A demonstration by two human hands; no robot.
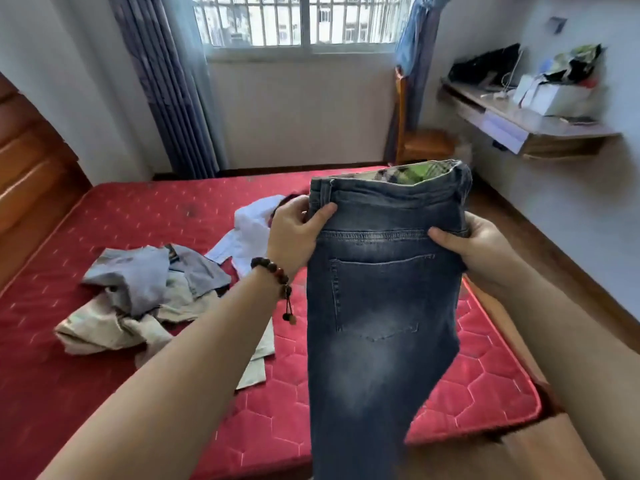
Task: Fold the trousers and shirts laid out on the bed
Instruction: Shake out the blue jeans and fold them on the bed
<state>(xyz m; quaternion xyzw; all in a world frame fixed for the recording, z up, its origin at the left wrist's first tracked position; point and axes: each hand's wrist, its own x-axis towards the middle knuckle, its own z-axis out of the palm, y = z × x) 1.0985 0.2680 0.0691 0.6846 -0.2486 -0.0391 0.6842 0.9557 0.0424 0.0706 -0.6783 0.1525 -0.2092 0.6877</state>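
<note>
Faded blue denim fills the middle of your view: you hold a pair of jeans [381, 299] up in the air above the near right part of the bed [104, 209], folded lengthwise so one back pocket faces you. Their long axis runs straight up and down, waistband at the top, legs hanging out of view at the bottom edge. A checked lining shows inside the waistband.

Your left hand [294, 233] grasps the left edge just under the waistband, thumb pressed on the front face, fingers curled behind. Your right hand [474, 247] grips the right edge at the same height, thumb on the denim near the pocket's top corner. A beaded bracelet [277, 275] circles your left wrist.

On the red quilted mattress to the left, a grey shirt [152, 275] lies crumpled on top of beige trousers [104, 327]; a white shirt [249, 230] lies just beyond them, partly hidden behind your left hand. A wall desk [526, 123] with clutter stands far right, beside a wooden chair [422, 143] under the barred window [304, 19].
</note>
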